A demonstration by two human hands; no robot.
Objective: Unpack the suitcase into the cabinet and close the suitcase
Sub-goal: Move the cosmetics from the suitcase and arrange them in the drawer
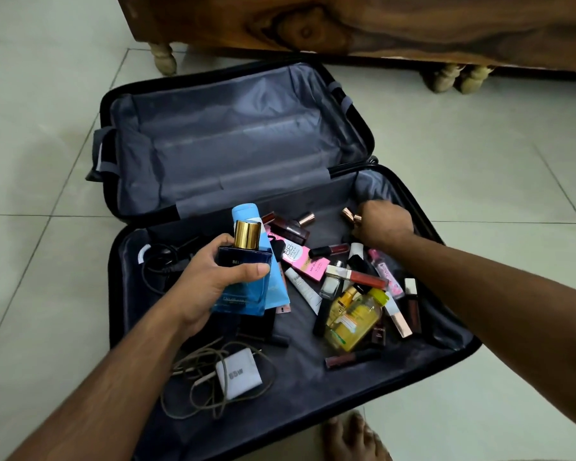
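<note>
A black suitcase [459, 347] lies open on the tiled floor; its far half is bare grey lining. My left hand [210, 284] grips a blue perfume bottle [243, 281] with a gold cap, together with a light blue tube [246, 212] behind it, above the near half. My right hand [383, 224] is curled around small rose-gold capped items [349, 214] at the far right of the near half. Loose cosmetics fill the near half, among them a yellow bottle [353, 322], a pink BB cream box [300, 257] and several lipsticks.
A white charger [238, 372] with a tangled cable lies at the near left of the suitcase, and black cables [162, 261] lie at its left. The wooden cabinet [346, 24] on turned legs stands just behind the suitcase. My bare foot [353, 440] is at the suitcase's near edge.
</note>
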